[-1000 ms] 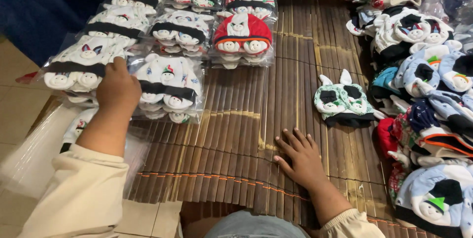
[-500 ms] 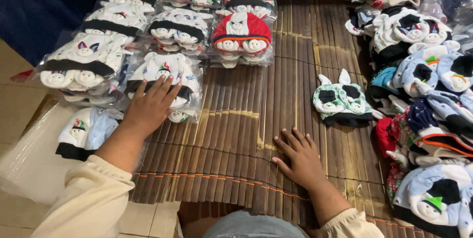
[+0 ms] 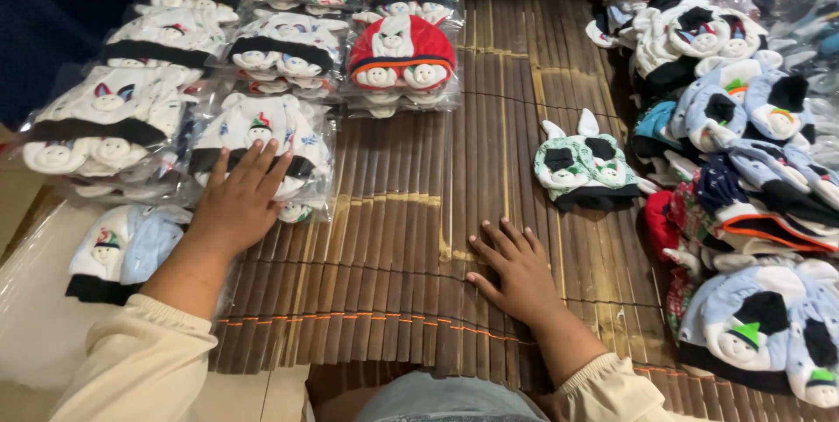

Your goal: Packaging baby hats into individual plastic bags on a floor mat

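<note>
Left hand (image 3: 236, 204) has shifted right and toward the body, off the far-left pack; fingers now spread flat on the clear-bagged white knit baby hats (image 3: 262, 129). Nothing gripped. Right hand (image 3: 517, 272) unmoved, fingers splayed on the brown bamboo-slat mat (image 3: 393, 238). Loose green hat (image 3: 581, 160) lies apart.

White bagged hat pack (image 3: 262, 129) lies flat on mat (image 3: 393, 238).

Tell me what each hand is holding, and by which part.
Nothing is gripped. Left hand lies flat on a clear plastic pack of white hats; right hand rests on the brown bamboo mat.
</note>
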